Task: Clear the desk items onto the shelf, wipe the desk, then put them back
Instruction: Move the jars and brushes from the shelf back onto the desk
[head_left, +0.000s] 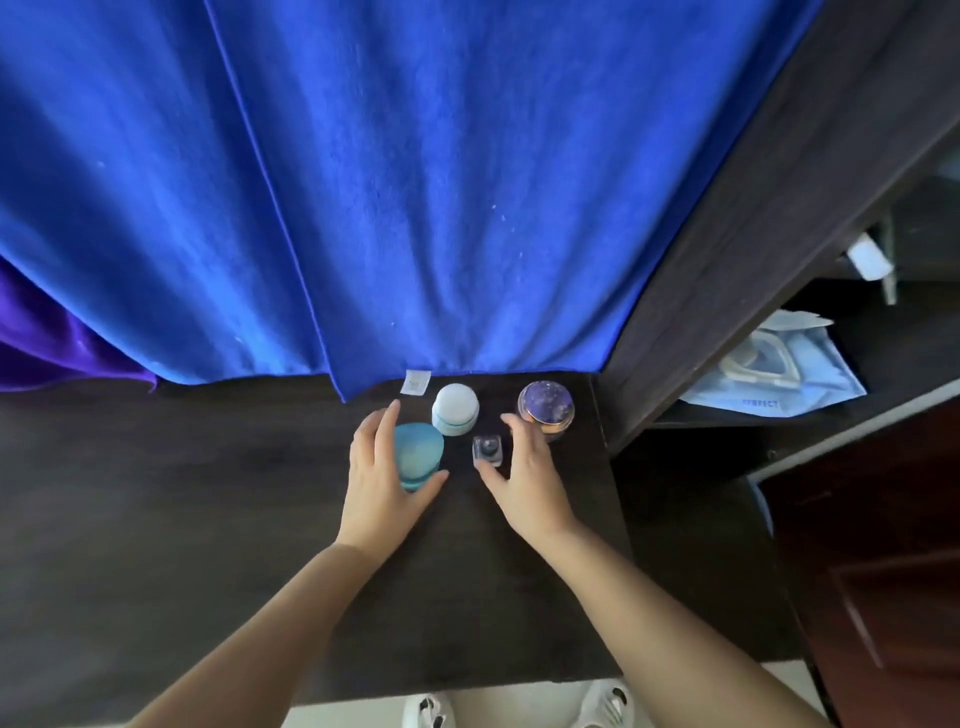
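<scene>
Your left hand (382, 470) wraps the frosted blue, rounded-triangle jar (417, 457) on the dark wood-grain desk (208, 493); your right hand (524, 475), fingers spread wide, brackets the small clear square bottle (488, 448) just right.
</scene>
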